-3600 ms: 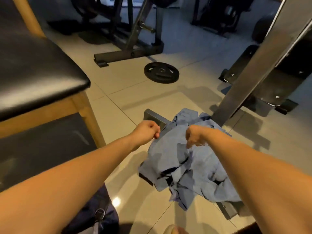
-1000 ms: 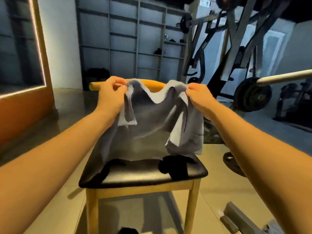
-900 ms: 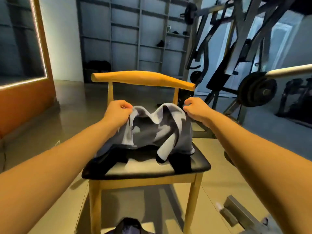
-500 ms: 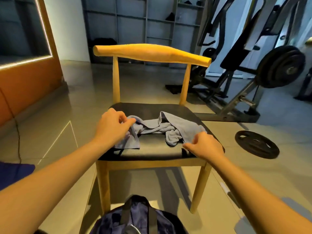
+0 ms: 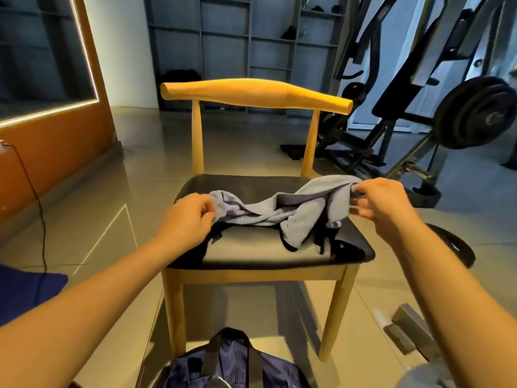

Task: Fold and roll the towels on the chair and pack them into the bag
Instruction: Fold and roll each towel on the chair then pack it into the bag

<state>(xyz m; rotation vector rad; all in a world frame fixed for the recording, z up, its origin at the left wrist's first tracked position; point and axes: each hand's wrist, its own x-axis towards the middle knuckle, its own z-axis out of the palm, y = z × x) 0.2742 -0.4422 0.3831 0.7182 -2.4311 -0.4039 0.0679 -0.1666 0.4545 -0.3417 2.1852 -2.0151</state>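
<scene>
Now, from the head view, our left grip (image 5: 190, 217) pinches one end of the crumpled towel (image 5: 279, 214) on the chair (image 5: 251, 252) seat and our right grip (image 5: 383, 203) pinches the other, probably to stretch it flat for folding; the bag (image 5: 232, 365) sits below.

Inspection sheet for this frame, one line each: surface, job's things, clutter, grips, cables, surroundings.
Surface: black chair seat, with the towel bunched across it.
Job's things: grey-blue towel, unfolded; dark blue bag on the floor in front of the chair.
Clutter: weight plate on the floor to the right; metal bar at lower right.
Grips: left hand grips the towel's left end; right hand pinches its right end.
Cables: black cable hangs at the left.
Surroundings: gym machine, shelves.
</scene>
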